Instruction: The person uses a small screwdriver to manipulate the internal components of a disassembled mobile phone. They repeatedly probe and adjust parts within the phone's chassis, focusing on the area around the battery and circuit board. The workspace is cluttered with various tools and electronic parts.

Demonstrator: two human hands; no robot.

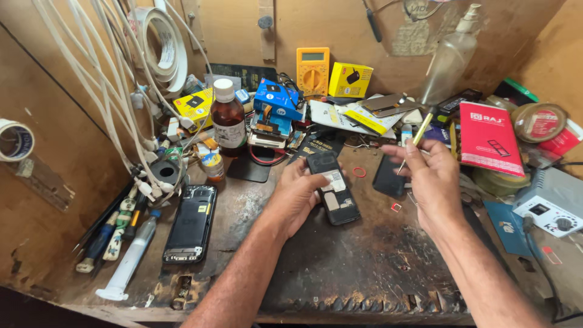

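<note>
My left hand (296,195) grips a small opened mobile phone (336,193), back cover off and its insides showing, tilted just above the worn bench (340,267). My right hand (430,176) holds a thin yellow-handled screwdriver (418,136), tip pointing down a little to the right of the phone. A black back cover (387,177) lies on the bench between the two hands, under the screwdriver tip. A small red rubber ring (359,172) lies just beyond the phone.
A second opened black phone (190,223) lies at the left. A brown bottle (228,116), yellow multimeter (313,70), boxes and parts crowd the back. A red booklet (489,137), tape roll (538,121) and grey power unit (554,203) stand at the right; white cables (115,103) hang left.
</note>
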